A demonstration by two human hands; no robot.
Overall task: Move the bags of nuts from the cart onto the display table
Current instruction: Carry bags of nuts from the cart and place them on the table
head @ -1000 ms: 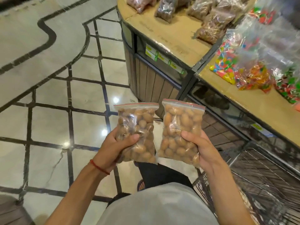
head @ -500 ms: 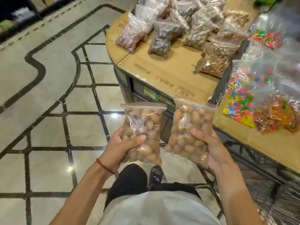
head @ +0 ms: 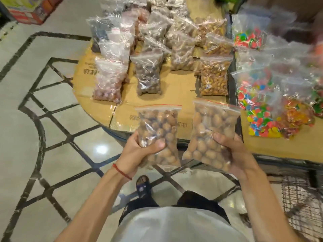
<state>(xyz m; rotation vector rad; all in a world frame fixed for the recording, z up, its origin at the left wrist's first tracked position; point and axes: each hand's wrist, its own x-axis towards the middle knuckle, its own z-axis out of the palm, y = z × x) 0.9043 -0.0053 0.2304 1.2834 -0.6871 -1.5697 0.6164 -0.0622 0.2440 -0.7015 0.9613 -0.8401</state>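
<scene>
Left nut bag (head: 158,127) and right nut bag (head: 209,130) carried forward since half second ago, now in air at near edge of desk (head: 176,88). Left grip (head: 138,154) clenched round left nut bag's lower half, thumb across front. Right grip (head: 235,154) grasping right nut bag likewise. Bags upright, side by side, apart. Cart (head: 300,206) at lower right.

Two hands show, the left hand (head: 136,154) and the right hand (head: 232,154), each gripping one bag of nuts: a left bag (head: 158,126) and a right bag (head: 209,130). Beyond the fingertips three nut bags form a front row: pinkish bag (head: 108,81), dark bag (head: 148,75), golden bag (head: 214,77). The pile behind is too crowded to count. Right of the right fingers, the candy bags (head: 258,105) are too blurred to count.
</scene>
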